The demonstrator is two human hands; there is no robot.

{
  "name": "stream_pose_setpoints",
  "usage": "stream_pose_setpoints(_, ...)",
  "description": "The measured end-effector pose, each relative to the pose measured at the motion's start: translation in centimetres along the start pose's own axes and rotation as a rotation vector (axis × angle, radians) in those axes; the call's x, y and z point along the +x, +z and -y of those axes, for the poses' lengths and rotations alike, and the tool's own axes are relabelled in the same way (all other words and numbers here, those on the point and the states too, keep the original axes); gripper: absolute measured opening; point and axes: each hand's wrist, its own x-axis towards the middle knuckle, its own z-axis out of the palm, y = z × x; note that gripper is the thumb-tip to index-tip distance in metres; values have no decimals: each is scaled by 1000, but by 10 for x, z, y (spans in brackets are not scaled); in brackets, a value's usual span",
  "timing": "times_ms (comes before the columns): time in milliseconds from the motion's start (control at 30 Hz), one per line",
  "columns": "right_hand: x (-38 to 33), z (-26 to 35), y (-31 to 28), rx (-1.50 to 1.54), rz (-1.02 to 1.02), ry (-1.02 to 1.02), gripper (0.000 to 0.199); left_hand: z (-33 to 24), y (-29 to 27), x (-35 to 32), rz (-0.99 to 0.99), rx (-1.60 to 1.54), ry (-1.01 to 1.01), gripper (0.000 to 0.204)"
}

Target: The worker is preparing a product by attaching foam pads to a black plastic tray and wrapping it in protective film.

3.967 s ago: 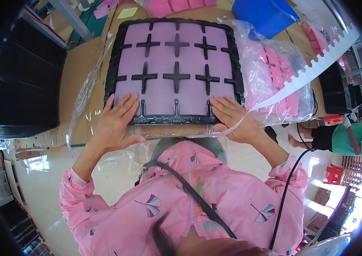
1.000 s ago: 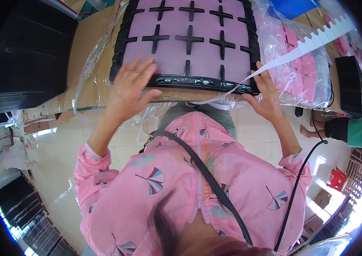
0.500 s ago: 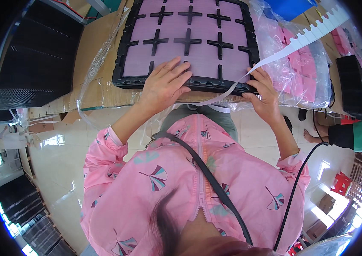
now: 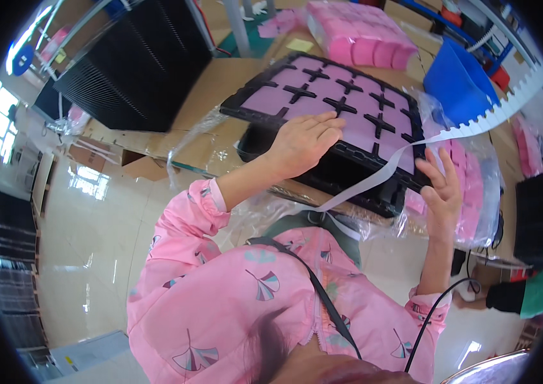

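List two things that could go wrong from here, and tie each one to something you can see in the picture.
1. The white toothed strip passes between the camera and the near right corner of the black-framed lilac tray, close to the right hand; it might snag on the frame or fingers.
2. A dark gap shows under the tray's near edge, where the left hand is; fingers could perhaps get pinched if that edge dropped.

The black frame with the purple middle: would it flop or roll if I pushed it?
Probably not floppy: the black frame has firm-looking, fairly straight edges. It's broad and flat, so rolling seems unlikely. The purple middle looks smooth, so maybe slippery.
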Motion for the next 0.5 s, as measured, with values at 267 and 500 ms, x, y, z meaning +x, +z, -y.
stream_pose_setpoints(267,23,29,-7,193,-98,-192,57,29,-53,38,-248,92,87,13)
stream_pose_setpoints(500,74,50,-17,565,247,-366,63,50,-99,41,-372,86,97,27)
